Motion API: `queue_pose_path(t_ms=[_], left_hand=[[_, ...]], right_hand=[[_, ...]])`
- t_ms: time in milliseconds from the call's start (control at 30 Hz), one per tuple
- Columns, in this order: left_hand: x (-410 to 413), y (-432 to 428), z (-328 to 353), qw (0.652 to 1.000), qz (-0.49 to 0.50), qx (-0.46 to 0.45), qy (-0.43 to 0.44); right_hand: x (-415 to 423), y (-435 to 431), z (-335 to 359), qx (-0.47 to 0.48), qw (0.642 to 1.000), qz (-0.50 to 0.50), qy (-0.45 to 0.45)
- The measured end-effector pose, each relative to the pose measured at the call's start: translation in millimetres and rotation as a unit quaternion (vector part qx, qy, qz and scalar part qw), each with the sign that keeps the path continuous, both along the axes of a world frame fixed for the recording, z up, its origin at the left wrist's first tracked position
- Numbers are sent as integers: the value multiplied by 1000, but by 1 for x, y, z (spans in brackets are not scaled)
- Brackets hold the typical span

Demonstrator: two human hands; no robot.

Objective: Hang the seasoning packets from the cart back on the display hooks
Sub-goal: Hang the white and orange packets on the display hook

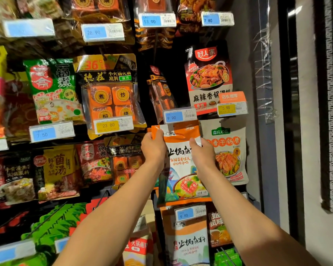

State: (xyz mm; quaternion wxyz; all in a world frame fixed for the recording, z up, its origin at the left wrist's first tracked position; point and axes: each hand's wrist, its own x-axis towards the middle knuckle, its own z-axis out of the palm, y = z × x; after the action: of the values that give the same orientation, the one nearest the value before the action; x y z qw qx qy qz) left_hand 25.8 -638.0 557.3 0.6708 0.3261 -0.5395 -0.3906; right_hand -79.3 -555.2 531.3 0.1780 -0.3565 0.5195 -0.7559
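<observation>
Your left hand (153, 148) and right hand (202, 153) both pinch the orange-and-white packet (183, 166) by its top corners, fingers closed, keeping its header level for the hook under the 9.90 tag (179, 116)

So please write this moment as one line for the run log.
phase: hanging | left hand: holds packet top-left | right hand: holds top-right | packet: raised below 9.90 tag | on hook: cannot tell
</observation>
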Motion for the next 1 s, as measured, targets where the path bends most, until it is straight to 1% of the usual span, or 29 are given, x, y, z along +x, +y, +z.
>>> queue_pose_path(t_ms=[267,400,600,867,1000], left_hand=[[0,2,5,999,-30,-20,-2],[1,0,5,999,-38,-16,-13],[4,3,-1,999,-35,-2,0],[4,9,2,998,-67,-9,-11],[3,9,11,999,-52,-2,-13]], right_hand=[[-3,-1,0,-16,1000,-13,-5],[-3,1,0,0,1000,-2,-1],[-4,3,-1,11,1000,0,21],[1,11,2,13,1000,11,7],[1,15,9,12,1000,19,2]])
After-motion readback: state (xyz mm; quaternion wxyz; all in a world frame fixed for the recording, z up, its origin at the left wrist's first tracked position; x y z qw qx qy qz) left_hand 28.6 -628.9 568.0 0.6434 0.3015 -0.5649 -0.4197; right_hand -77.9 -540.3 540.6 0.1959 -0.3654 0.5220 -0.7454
